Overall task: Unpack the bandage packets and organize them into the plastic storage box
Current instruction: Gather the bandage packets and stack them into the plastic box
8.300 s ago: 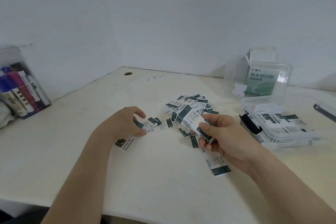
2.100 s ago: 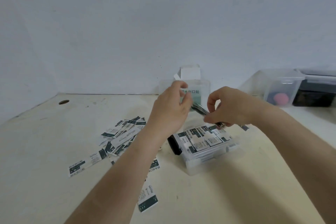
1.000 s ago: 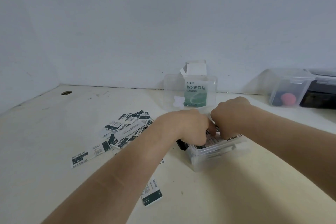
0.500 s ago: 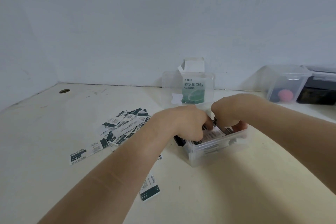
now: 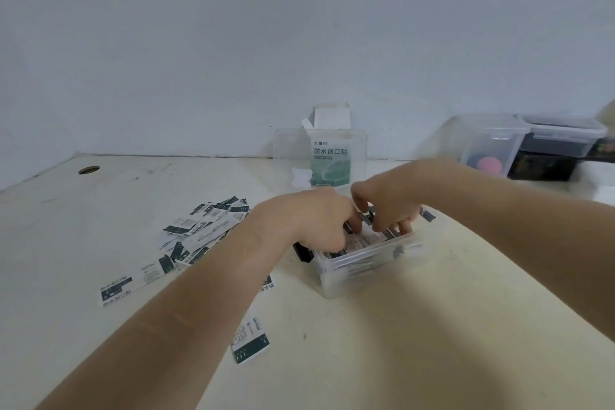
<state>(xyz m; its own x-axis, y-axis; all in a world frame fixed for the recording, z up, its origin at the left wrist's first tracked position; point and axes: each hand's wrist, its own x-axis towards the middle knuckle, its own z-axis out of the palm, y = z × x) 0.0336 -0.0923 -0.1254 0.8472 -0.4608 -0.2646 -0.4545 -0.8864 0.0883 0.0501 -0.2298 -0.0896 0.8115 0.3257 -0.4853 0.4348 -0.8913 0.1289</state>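
A clear plastic storage box [image 5: 366, 265] with a black latch [image 5: 304, 251] stands at the table's middle, partly filled with white-and-dark-green bandage packets [image 5: 364, 240]. My left hand [image 5: 317, 220] and my right hand [image 5: 389, 205] are both down inside the box, fingers curled onto a small stack of packets held between them. A loose pile of packets [image 5: 206, 230] lies left of the box. Single packets lie nearer me [image 5: 249, 341] and at the left [image 5: 114, 289]. My hands hide most of the box's contents.
An opened green-and-white bandage carton [image 5: 329, 156] stands behind the box, seen through an upright clear lid [image 5: 286, 156]. At the back right are a clear container [image 5: 492, 140] and a black one [image 5: 549, 156]. A cable hole [image 5: 89, 170] is at the far left.
Two seconds ago both hands held a stack of packets above the box. They have since lowered it into the box and stay there, fingers shifting slightly.
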